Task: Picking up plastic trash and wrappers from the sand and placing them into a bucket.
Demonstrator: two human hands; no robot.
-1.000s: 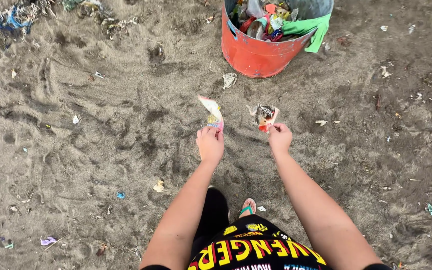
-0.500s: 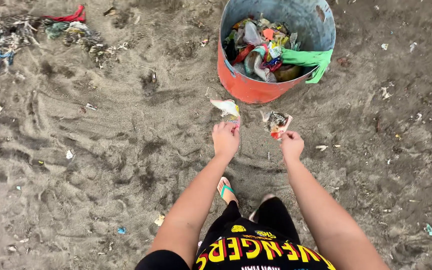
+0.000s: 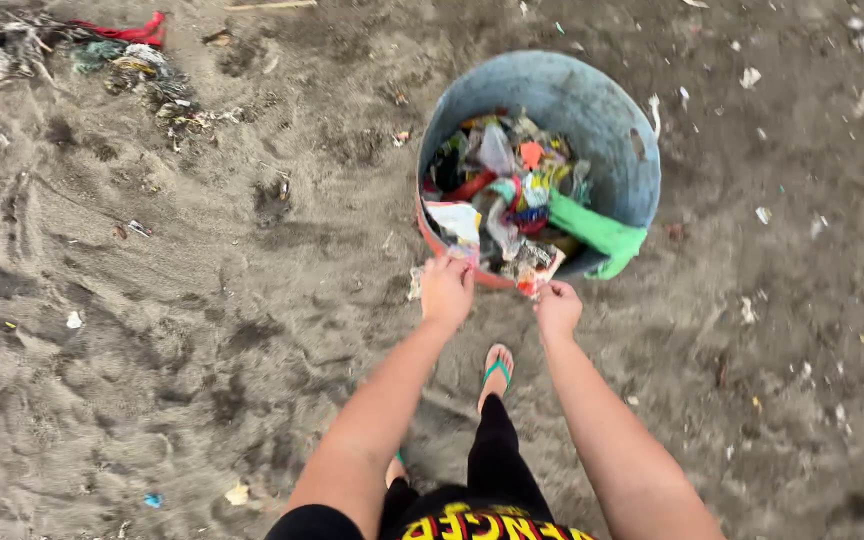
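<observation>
- At the far left, a tangle of rope and rag scraps [image 3: 112,60] lies on the grey sand [image 3: 182,330], well apart from the person.
- The left hand [image 3: 447,290] is pinched shut on a pale wrapper [image 3: 455,220], holding it over the near rim of the bucket so it hangs above the rubbish inside.
- The bucket [image 3: 592,110], orange outside and grey-blue inside, stands upright in the sand, heaped with coloured wrappers; a green cloth [image 3: 597,232] drapes over its rim.
- The right hand [image 3: 558,308] grips a crumpled red and dark wrapper [image 3: 535,265] between fingertips, just at the rim.
- Loose litter specks dot the sand to the right.
</observation>
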